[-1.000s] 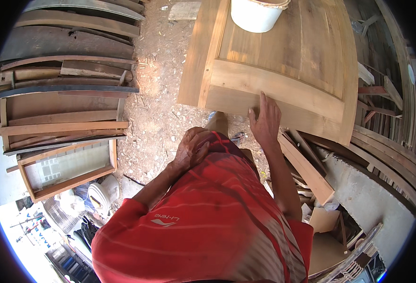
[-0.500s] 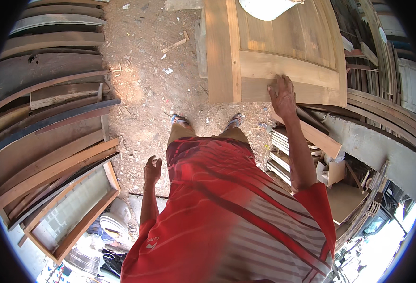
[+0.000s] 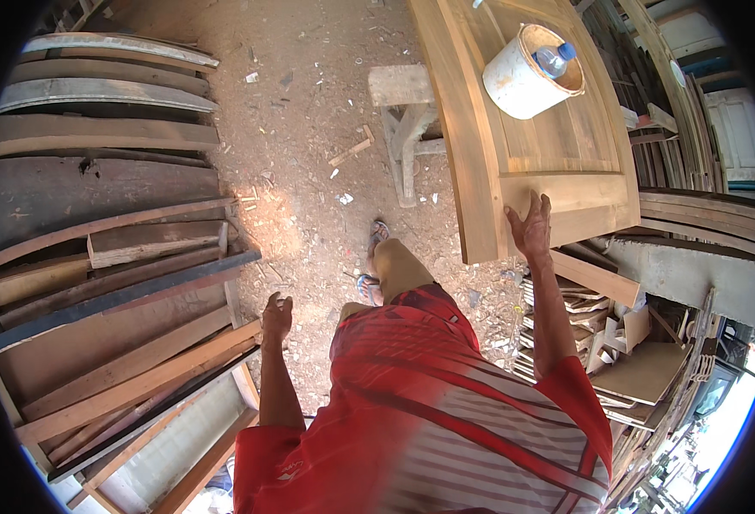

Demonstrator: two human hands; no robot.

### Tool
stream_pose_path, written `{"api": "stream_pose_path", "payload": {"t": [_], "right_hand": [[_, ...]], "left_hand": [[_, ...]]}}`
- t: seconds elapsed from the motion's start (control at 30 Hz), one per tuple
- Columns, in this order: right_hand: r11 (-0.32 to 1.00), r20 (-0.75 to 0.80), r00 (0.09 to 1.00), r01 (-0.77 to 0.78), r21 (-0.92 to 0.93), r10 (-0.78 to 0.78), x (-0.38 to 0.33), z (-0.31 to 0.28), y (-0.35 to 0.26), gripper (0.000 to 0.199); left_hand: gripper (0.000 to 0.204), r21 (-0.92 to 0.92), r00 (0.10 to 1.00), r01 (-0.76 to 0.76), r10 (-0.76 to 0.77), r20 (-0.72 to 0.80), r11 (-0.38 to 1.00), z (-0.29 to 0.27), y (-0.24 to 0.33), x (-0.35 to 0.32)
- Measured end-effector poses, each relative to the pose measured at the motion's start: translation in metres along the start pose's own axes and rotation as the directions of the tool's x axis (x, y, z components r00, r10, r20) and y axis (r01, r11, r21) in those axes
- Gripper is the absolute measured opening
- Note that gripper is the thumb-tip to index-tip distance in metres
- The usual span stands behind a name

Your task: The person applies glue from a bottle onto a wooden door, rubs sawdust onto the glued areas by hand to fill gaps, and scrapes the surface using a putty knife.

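My right hand (image 3: 531,227) rests on the near end of a wooden panel door (image 3: 561,193), its fingers stretched out and apart, gripping nothing. The door lies flat, raised on a rough wooden trestle (image 3: 405,111). On the door stands a white, stained bucket (image 3: 515,84) with a clear plastic bottle (image 3: 553,60) with a blue cap in it. My left hand (image 3: 276,317) hangs at my side, loosely curled with the thumb apart, holding nothing. It is nearest to the ends of the stacked boards on the left.
Boards and frames (image 3: 103,184) are stacked along the left side. Wood scraps and chips litter the dirt floor (image 3: 309,111). To the right are stacked planks (image 3: 695,210), a concrete ledge (image 3: 686,265) and a pile of thin offcuts (image 3: 575,317).
I have stepped forward, one foot ahead of the other. The bucket, bottle and trestle show more fully now. My right hand stays on the door's near end.
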State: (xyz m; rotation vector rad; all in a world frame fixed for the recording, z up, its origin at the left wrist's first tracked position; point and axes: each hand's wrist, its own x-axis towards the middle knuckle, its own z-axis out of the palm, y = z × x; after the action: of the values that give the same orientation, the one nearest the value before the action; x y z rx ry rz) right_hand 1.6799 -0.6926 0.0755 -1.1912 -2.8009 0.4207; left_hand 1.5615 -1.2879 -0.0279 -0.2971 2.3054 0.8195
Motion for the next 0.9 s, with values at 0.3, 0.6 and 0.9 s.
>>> {"api": "stream_pose_path", "payload": {"t": [0.3, 0.6, 0.9], "right_hand": [[0.974, -0.119, 0.969, 0.204, -0.102, -0.216, 0.114, 0.027, -0.163, 0.083], [0.957, -0.018, 0.991, 0.123, -0.261, -0.133, 0.23, 0.049, -0.257, 0.069], [0.997, -0.175, 0.984, 0.027, -0.072, -0.039, 0.33, 0.061, -0.331, 0.065]], "left_hand": [[0.066, 0.25, 0.939, -0.332, 0.293, 0.181, 0.91, -0.078, 0.113, 0.116], [0.055, 0.257, 0.992, -0.12, 0.109, 0.056, 0.959, -0.152, -0.036, 0.148], [0.036, 0.056, 0.98, 0.011, -0.022, 0.199, 0.998, -0.176, 0.041, 0.289]]}}
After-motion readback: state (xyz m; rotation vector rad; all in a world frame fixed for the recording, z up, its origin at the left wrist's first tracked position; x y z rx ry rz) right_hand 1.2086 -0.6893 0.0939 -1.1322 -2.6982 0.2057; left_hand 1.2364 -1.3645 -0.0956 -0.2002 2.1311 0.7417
